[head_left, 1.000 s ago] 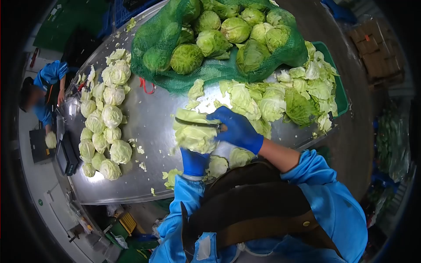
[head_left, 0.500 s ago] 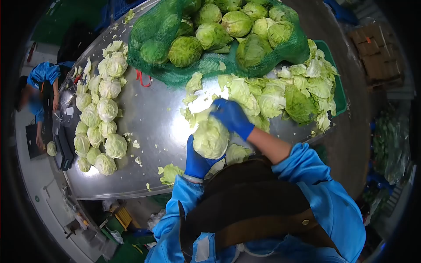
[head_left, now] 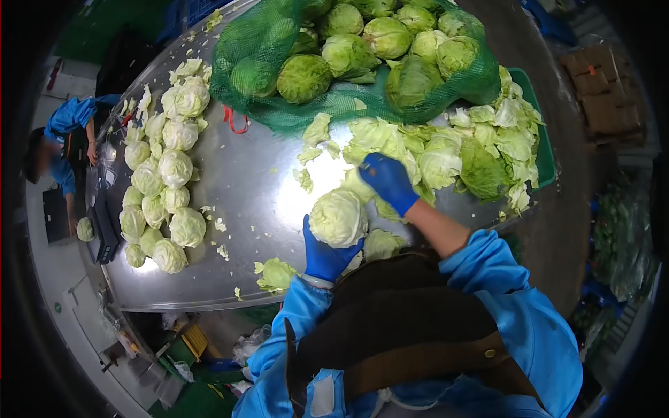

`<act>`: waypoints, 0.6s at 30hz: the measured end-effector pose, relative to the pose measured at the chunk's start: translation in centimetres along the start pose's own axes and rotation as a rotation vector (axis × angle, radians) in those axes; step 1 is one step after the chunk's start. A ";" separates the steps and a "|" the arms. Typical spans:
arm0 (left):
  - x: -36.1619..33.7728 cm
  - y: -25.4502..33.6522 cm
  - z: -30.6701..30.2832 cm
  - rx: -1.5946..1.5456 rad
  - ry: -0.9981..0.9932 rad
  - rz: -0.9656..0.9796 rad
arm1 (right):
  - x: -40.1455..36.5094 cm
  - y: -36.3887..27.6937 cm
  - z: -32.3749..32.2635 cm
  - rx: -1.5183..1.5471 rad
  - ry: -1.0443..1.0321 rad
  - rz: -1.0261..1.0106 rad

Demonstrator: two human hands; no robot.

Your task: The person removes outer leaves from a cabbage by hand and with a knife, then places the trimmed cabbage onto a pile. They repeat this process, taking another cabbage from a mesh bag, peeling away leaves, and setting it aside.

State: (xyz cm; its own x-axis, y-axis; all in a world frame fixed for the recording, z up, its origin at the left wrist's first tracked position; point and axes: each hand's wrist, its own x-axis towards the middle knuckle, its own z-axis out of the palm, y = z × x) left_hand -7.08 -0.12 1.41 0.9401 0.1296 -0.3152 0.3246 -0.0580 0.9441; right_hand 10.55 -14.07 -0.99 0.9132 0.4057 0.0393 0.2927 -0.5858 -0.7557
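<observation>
Metal tabletop [head_left: 254, 182] below, left grip [head_left: 325, 256] cups the cabbage [head_left: 339, 218] from nearside, right grip [head_left: 387, 182] closure unclear.

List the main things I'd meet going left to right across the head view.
Black device → lined-up pale cabbages → red cord → held cabbage → gloved right hand → green crate → brown cardboard.
</observation>
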 end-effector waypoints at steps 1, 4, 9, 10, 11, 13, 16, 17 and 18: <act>-0.2 0.3 0.1 0.074 0.031 0.018 | 0.5 2.4 -0.3 -0.029 0.027 0.052; 0.9 -0.8 -0.8 0.665 0.033 0.211 | -0.1 3.5 -2.9 -0.141 -0.033 0.066; 1.3 0.8 -0.7 0.571 -0.071 0.235 | -4.0 -3.9 -1.4 0.226 -0.405 0.045; 1.5 1.6 -1.1 0.637 -0.172 0.274 | -4.4 -4.0 -0.5 0.248 -0.413 0.027; 1.1 1.1 -1.1 0.370 -0.023 0.119 | -4.5 -3.1 0.5 0.257 -0.391 0.058; 0.7 -0.9 -1.1 -0.169 0.275 -0.165 | -3.4 -1.0 2.0 0.273 -0.340 0.106; 0.1 -1.7 -1.2 -0.311 0.528 -0.195 | -1.6 -1.3 0.3 0.294 -0.411 0.221; 1.0 -1.2 -1.4 0.084 0.492 0.071 | -1.3 -0.9 0.4 0.296 -0.370 0.171; 1.9 -0.4 -1.4 0.471 0.440 0.334 | -1.2 -0.9 0.1 0.288 -0.362 0.118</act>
State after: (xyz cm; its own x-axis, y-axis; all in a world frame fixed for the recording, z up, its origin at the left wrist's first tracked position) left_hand -5.52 1.50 0.56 0.9000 0.4112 0.1445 0.1310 -0.5713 0.8102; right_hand 9.16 -13.92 -0.39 0.7630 0.5964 -0.2491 0.0557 -0.4447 -0.8939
